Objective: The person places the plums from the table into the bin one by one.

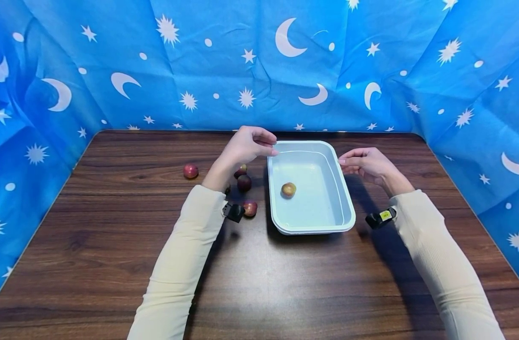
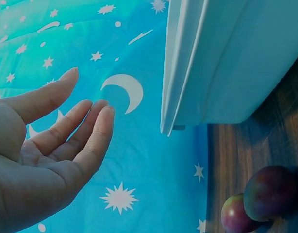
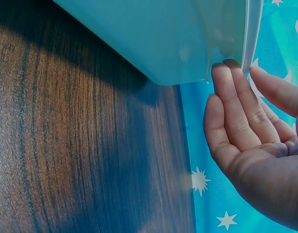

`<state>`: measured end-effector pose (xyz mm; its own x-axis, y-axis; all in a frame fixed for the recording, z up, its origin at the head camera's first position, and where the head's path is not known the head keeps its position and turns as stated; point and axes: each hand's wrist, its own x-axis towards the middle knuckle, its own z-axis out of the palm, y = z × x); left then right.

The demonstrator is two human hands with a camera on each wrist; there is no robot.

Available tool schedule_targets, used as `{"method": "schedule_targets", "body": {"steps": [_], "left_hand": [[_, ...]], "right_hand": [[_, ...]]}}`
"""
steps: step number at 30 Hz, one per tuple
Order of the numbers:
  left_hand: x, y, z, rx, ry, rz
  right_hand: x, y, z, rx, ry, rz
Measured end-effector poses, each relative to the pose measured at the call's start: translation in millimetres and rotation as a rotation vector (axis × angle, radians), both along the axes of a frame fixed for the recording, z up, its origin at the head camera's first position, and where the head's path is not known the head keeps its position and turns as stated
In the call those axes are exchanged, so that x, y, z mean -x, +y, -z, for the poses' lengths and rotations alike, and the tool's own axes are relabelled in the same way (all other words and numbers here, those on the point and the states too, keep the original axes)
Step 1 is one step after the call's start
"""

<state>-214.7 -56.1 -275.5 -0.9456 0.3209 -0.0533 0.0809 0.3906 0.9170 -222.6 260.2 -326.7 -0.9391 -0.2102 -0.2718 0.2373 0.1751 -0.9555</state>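
A blue cloth (image 1: 242,66) printed with white moons and stars hangs beyond both hands and off to either side of them. Beneath the hands spreads a dark wooden table (image 1: 114,264). A cream left sleeve (image 1: 174,269) and a cream right sleeve (image 1: 433,259) run back from the wrists toward the person.

The pale basin (image 1: 280,222) lies between the two hands, its far corners near them and most of its length reaching from there toward the person. The left hand (image 1: 250,144) is beside its far left corner, fingers loosely bent and thumb spread apart from them; the left wrist view shows a gap between these fingertips and the rim. The right hand (image 1: 365,163) pinches the opposite rim, thumb outside and two fingertips tucked beneath the lip.

A black wrist device (image 1: 233,212) sits behind the left hand, and a second wrist device (image 1: 380,218) behind the right.

One yellowish-red fruit (image 1: 288,190) rests in the basin, between the hands and closer to the left. Outside, a red fruit (image 1: 191,171) lies left of the left hand, while a red-yellow fruit (image 1: 241,171), a dark fruit (image 1: 244,183) and a reddish fruit (image 1: 250,208) lie nearer the person than that hand.
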Motion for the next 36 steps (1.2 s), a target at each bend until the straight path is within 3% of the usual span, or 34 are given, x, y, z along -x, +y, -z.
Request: {"method": "schedule_targets", "body": {"steps": [15,36], "left_hand": [[0.8,-22.9,1.4,-0.026,-0.018,-0.047],[4.6,-65.6,7.8,0.034,0.0,-0.119]], "right_hand": [[-0.7,0,-1.4,-0.022,-0.003,-0.001],[-0.8,0,-3.1,-0.049,-0.01,0.005]]}}
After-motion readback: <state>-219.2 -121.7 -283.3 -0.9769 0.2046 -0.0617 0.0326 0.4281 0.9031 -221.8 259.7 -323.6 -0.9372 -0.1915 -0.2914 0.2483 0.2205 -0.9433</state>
